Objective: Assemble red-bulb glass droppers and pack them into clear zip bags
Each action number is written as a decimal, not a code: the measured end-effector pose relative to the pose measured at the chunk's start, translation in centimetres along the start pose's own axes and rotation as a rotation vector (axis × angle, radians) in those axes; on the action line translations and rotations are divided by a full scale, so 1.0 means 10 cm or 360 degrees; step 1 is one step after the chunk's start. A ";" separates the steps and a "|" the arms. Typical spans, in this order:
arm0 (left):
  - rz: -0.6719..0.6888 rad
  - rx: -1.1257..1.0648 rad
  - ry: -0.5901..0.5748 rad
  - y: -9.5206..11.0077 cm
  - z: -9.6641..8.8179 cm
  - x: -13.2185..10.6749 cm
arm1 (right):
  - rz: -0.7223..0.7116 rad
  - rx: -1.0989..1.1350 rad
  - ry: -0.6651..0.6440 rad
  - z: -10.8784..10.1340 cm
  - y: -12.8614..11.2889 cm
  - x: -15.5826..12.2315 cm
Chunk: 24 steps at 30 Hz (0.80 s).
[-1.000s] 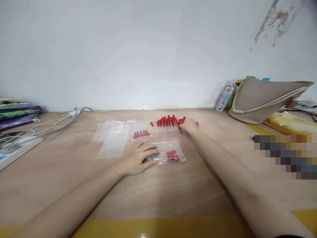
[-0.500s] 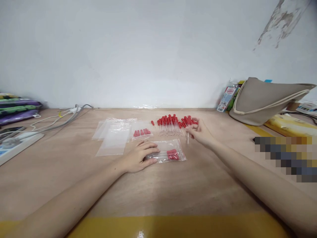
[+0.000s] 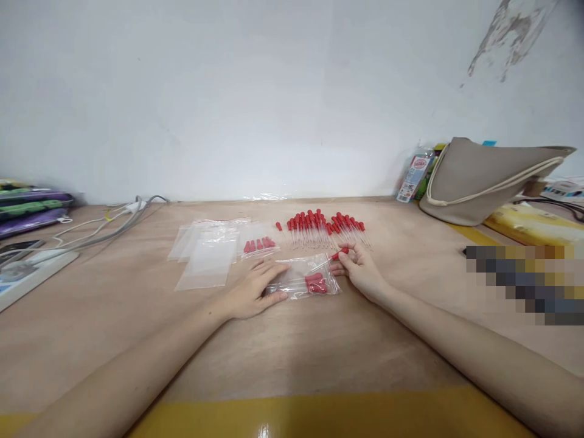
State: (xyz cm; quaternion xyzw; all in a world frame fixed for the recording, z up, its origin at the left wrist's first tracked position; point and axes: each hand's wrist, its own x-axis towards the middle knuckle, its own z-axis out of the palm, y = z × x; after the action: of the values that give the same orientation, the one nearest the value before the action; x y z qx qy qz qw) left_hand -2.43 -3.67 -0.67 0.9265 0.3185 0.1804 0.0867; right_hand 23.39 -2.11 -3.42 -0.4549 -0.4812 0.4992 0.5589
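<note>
A clear zip bag (image 3: 305,277) with a few red-capped droppers inside lies on the wooden table (image 3: 292,347). My left hand (image 3: 253,291) rests flat on the bag's left end, fingers stretched out. My right hand (image 3: 360,269) is at the bag's right end, pinching a red-capped dropper (image 3: 340,252) that points into the bag's mouth. Behind them lies a row of several loose red-capped droppers (image 3: 322,226).
A stack of empty clear bags (image 3: 207,252) and a filled bag (image 3: 260,244) lie at the left. Cables (image 3: 104,228) and a power strip (image 3: 31,274) sit at far left. A beige bag (image 3: 483,182) and packets (image 3: 413,176) stand at the right by the wall.
My right hand left the row of loose droppers with one dropper and came back toward me to the bag's right end. My left hand stayed on the bag.
</note>
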 end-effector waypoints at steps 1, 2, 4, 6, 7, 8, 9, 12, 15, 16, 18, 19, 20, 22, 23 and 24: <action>-0.0002 -0.0001 -0.0002 0.00 0.00 0.00 | -0.0028 -0.0087 -0.0067 -0.03 0.01 -0.01; -0.0005 0.0001 -0.0002 0.00 0.00 0.00 | -0.0073 -0.0183 -0.0141 -0.06 0.02 -0.01; -0.0009 0.0006 -0.0004 0.00 0.00 0.00 | -0.0189 -0.0392 -0.0287 -0.12 0.03 -0.01; -0.0010 0.0012 -0.0003 0.00 0.00 0.00 | -0.0297 -0.0585 -0.0366 -0.16 0.05 0.02; -0.0006 0.0013 -0.0003 0.00 0.00 0.00 | -0.0335 -0.0657 -0.0374 -0.17 0.06 0.03; -0.0002 0.0013 -0.0004 0.00 0.00 0.01 | -0.0358 -0.0708 -0.0373 -0.17 0.07 0.04; 0.0000 0.0013 -0.0002 -0.01 0.00 0.01 | -0.0370 -0.0735 -0.0368 -0.16 0.08 0.06; -0.0006 0.0013 -0.0003 -0.01 0.01 0.02 | -0.0370 -0.0723 -0.0332 -0.10 0.12 0.07; -0.0006 0.0025 -0.0003 -0.01 0.01 0.02 | -0.0377 -0.0710 -0.0294 -0.02 0.14 0.04; -0.0001 0.0029 -0.0003 -0.01 0.01 0.02 | -0.0379 -0.0692 -0.0319 -0.01 0.13 0.02; 0.0005 0.0034 0.0006 -0.02 0.01 0.02 | -0.0375 -0.0652 -0.0417 0.00 0.10 -0.03; 0.0005 0.0034 0.0009 -0.03 0.01 0.02 | -0.0374 -0.0643 -0.0455 0.00 0.09 -0.04; 0.0006 0.0032 0.0011 -0.03 0.01 0.02 | -0.0385 -0.0656 -0.0454 -0.02 0.06 -0.04; 0.0009 0.0029 0.0002 -0.04 0.01 0.02 | -0.0461 -0.0776 -0.0331 -0.07 0.01 0.01; 0.0015 0.0027 -0.0008 -0.04 0.01 0.02 | -0.0517 -0.0894 -0.0243 -0.11 -0.02 0.07; 0.0019 0.0026 -0.0017 -0.04 0.01 0.02 | -0.0569 -0.1037 -0.0153 -0.14 -0.05 0.14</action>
State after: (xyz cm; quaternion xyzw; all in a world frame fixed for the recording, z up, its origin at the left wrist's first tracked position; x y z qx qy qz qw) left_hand -2.45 -3.28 -0.83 0.9301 0.3140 0.1734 0.0796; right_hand 24.91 -0.79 -2.98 -0.4937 -0.7123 0.2351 0.4400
